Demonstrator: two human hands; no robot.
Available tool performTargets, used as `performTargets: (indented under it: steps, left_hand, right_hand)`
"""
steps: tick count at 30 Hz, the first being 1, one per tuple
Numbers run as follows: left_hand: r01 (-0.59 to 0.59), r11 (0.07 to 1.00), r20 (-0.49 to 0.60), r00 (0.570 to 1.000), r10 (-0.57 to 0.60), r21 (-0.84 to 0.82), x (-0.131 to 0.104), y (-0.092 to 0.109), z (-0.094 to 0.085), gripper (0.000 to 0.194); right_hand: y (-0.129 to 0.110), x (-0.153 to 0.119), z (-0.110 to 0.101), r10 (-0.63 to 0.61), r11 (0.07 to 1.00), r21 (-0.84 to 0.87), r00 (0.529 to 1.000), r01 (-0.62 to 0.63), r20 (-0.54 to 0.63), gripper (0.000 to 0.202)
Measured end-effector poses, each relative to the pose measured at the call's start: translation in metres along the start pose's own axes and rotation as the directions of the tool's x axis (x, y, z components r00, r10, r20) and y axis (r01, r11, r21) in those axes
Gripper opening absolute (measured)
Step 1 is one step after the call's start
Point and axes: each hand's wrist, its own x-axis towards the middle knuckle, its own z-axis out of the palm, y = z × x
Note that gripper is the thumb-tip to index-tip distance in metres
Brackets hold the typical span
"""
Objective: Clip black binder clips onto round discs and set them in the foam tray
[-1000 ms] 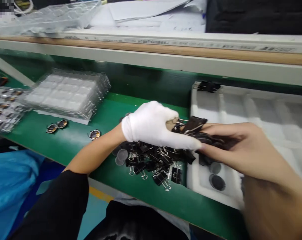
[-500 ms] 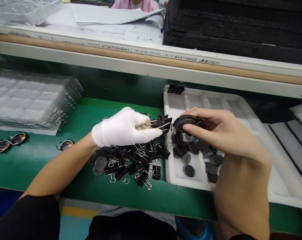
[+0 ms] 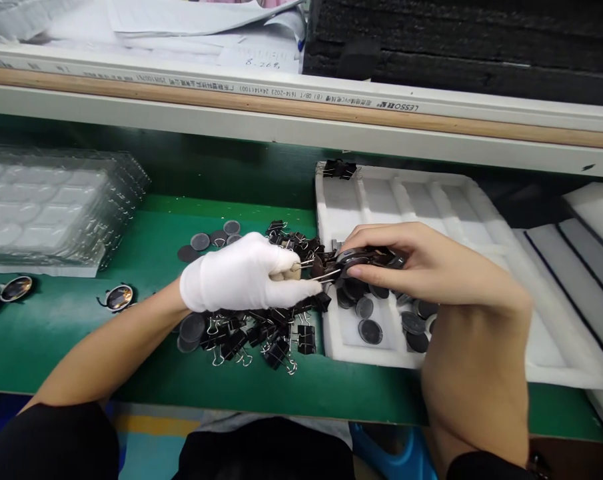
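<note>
My left hand (image 3: 254,273), in a white glove, pinches the wire handles of a black binder clip (image 3: 322,267). The clip meets the edge of a stack of dark round discs (image 3: 354,260) that my bare right hand (image 3: 421,263) holds between thumb and fingers. How far the clip's jaws reach over the discs is hard to make out. Below my left hand lies a pile of black binder clips (image 3: 276,337) with silver handles. More dark discs (image 3: 370,331) rest in the white compartment tray (image 3: 381,357) beneath my right hand.
Stacked clear plastic trays (image 3: 46,207) stand at the left. Small framed oval lenses (image 3: 118,297) and loose discs (image 3: 200,241) lie on the green table (image 3: 206,387). A shelf edge (image 3: 281,113) crosses above, holding papers (image 3: 181,40) and black foam blocks (image 3: 456,53).
My hands have come together, so the clip now meets the disc stack. The view has shifted slightly, and the person behind the shelf has mostly left the frame.
</note>
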Motion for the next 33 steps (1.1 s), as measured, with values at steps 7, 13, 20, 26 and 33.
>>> performTargets:
  steps: [7,13,20,26,33]
  left_hand:
    - [-0.035,0.999,-0.009,0.999,0.035,0.019,0.000,-0.003,0.003,0.048]
    - [0.030,0.994,-0.009,1.000,-0.029,0.102,0.001,-0.007,-0.002,0.042]
    - [0.349,0.834,0.136,0.937,-0.322,-0.427,0.002,-0.010,-0.011,0.069]
    - [0.345,0.803,0.044,0.927,-0.372,-0.486,0.004,-0.003,-0.019,0.048]
    - [0.352,0.852,0.025,0.928,-0.372,-0.388,0.007,-0.009,-0.016,0.036]
  right_hand:
    - [-0.001,0.004,0.006,-0.005,1.000,0.011,1.000,0.005,0.020,0.015]
    - [-0.001,0.004,0.011,-0.078,0.994,-0.082,0.997,0.075,-0.025,0.014]
    - [0.015,0.012,0.036,-0.396,0.780,-0.620,0.833,0.083,-0.386,0.028]
    - [0.014,0.009,0.028,-0.332,0.862,-0.495,0.855,0.104,-0.399,0.083]
    - [0.015,0.017,0.031,0.086,0.985,0.167,0.965,-0.045,-0.249,0.058]
